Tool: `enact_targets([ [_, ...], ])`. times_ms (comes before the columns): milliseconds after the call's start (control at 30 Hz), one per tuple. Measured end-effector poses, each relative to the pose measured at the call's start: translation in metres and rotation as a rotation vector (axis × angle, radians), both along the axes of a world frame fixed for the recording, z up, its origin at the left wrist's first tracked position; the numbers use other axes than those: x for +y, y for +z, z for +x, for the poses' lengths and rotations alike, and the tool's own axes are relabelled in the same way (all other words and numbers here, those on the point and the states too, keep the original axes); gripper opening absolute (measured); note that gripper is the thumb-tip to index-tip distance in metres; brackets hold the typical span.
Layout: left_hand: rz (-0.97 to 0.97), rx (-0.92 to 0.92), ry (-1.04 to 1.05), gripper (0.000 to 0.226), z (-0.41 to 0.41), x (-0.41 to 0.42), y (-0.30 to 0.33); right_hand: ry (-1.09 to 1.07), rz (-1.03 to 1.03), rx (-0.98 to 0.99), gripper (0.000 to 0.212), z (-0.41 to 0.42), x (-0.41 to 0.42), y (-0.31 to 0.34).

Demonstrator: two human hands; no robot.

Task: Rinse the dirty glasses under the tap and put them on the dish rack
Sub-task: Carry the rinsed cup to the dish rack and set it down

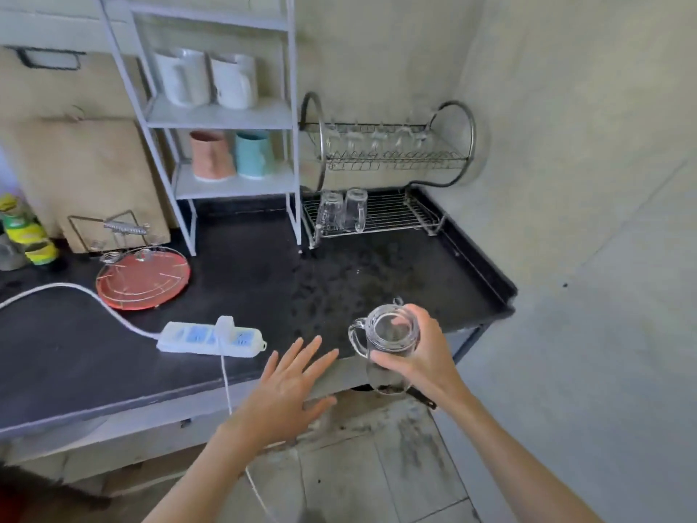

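1. Right hand [422, 356] covers the far side of the glass mug [390, 351].
2. Bottles [26, 235] are cut off at the left edge.
3. Glasses on the dish rack's [384, 156] upper tier are blurred, count indeterminate.

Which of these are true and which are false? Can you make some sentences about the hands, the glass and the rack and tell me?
1. The right hand holds a glass mug. True.
2. The left hand holds a sponge. False: it holds nothing, its fingers are spread out straight.
3. Two glasses stand upside down on the lower shelf of the dish rack. True.
4. The held mug is already on the rack. False: it is held up in front of the counter edge.
5. A pink cup and a blue cup sit on the white shelf unit. True.
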State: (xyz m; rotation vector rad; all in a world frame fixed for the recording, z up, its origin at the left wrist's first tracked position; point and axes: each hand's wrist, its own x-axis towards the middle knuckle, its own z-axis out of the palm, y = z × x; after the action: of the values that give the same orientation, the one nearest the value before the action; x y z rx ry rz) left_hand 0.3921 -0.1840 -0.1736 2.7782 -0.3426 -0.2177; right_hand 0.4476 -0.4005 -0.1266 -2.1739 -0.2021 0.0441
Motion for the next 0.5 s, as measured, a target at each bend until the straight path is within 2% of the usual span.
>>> enact_targets([
  [67, 0.011, 0.001, -0.039, 0.084, 0.036, -0.013, 0.006, -0.016, -0.035, -0.023, 0.071, 0.030, -0.014, 0.004],
  [333, 0.152, 0.004, -0.071, 0.083, 0.161, -0.034, 0.023, -0.065, 0.026, 0.091, 0.075, 0.145, -0.050, 0.006],
  [433, 0.181, 0.045, -0.047, 0.065, 0.203, -0.040, 0.020, -0.061, 0.049, 0.110, 0.073, 0.194, -0.057, 0.001],
  [500, 0.150, 0.068, -0.021, 0.061, 0.231, -0.044, 0.016, -0.040, 0.057, 0.108, 0.072, 0.233, -0.059, -0.003],
])
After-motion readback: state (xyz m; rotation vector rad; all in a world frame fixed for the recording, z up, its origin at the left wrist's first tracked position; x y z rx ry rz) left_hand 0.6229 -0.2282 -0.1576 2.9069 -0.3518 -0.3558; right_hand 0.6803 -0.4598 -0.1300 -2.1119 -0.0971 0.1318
